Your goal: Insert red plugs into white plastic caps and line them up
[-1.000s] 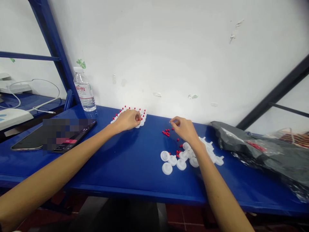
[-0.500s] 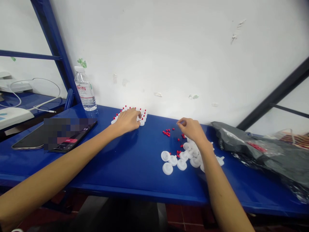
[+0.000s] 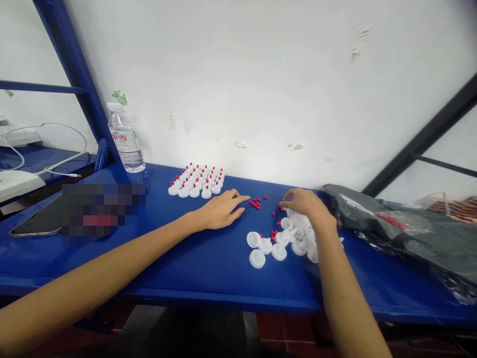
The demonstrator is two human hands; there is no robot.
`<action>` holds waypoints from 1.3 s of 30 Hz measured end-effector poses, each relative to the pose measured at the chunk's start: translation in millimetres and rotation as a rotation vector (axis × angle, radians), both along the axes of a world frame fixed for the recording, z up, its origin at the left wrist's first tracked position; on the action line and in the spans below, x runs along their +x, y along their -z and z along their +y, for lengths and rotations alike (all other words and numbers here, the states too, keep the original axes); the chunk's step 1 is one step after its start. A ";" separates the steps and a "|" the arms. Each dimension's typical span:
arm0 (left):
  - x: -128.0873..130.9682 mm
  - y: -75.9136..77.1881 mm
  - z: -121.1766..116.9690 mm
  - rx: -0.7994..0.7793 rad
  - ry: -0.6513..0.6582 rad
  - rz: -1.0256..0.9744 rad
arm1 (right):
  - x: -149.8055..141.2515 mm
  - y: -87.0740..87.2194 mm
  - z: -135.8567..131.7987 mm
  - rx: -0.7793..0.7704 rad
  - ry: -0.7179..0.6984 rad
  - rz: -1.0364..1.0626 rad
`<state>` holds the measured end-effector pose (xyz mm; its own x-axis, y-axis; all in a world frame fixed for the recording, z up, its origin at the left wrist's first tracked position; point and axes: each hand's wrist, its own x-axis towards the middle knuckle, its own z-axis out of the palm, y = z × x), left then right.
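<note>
My left hand is over the table with its fingers stretched and spread, holding nothing. Its index fingertip comes close to a small cluster of red caps. Behind it stand several white lids with red tips, set in rows near the wall. At the right, my right hand is bent down over a heap of loose white lids. Its fingers are drawn together beside some red caps scattered along the heap; what they hold, if anything, cannot be made out.
A water bottle stands at the back left, with a dark phone and a blurred-out patch in front of it. On the right lies a crumpled grey plastic bag. The blue table meets a white wall.
My left hand has come away from the rows of lids, moving right and nearer to me, and its fingers have spread. My right hand has shifted slightly right and lowered towards the heap.
</note>
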<state>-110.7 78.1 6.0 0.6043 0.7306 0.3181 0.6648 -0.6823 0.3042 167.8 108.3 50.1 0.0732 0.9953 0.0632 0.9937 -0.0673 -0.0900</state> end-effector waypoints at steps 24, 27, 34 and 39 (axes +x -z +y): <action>7.2 9.3 17.2 0.081 -0.025 -0.101 | -11.8 -9.0 -3.2 0.188 -0.093 0.278; 6.5 6.5 15.3 0.073 -0.055 -0.233 | -19.9 -7.1 -0.6 0.196 -0.194 0.479; 6.1 -4.7 5.0 -0.158 -0.062 -0.605 | -42.6 0.3 -0.7 0.045 -0.331 1.034; 10.1 -3.7 1.9 -0.314 -0.071 -0.812 | -51.3 -4.4 -9.5 -0.084 -0.317 1.261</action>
<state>-100.6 80.0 9.7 0.2281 0.8841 0.4078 0.1990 -0.4523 0.8694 116.5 98.8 54.5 -0.2014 0.9776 0.0606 0.2022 0.1020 -0.9740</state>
